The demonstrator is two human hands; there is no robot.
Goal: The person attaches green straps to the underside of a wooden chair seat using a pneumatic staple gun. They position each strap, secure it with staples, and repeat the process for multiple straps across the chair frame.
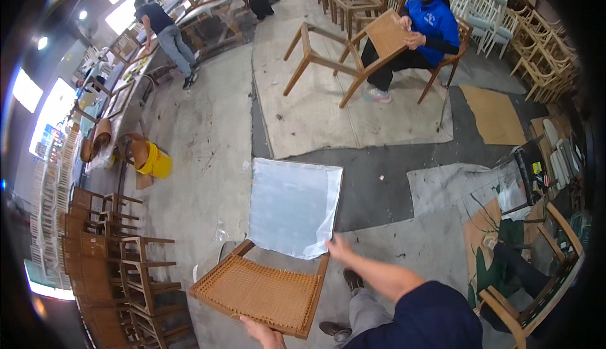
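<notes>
A wooden chair (pixel 310 320) with a woven cane backrest (pixel 259 292) is in front of me, its back toward me. Pale, translucent sheeting covers its seat (pixel 293 207), loose and wrinkled along the right edge and near corner. My left hand (pixel 264 335) grips the near rail of the backrest, thumb on top and the other fingers hidden beneath. At the right side of the frame, by the covered seat's near corner, my right hand (pixel 341 250) is closed on the chair's edge. The chair's legs are mostly hidden.
Ahead, a seated person in blue (pixel 432 24) handles another cane-backed chair (pixel 386 33). Stacked brown chairs (pixel 148 273) stand at left, near a yellow bucket (pixel 156 161). Another person's leg (pixel 521 267) shows by a chair frame (pixel 565 229) at right. Another worker (pixel 161 27) leans over a long bench.
</notes>
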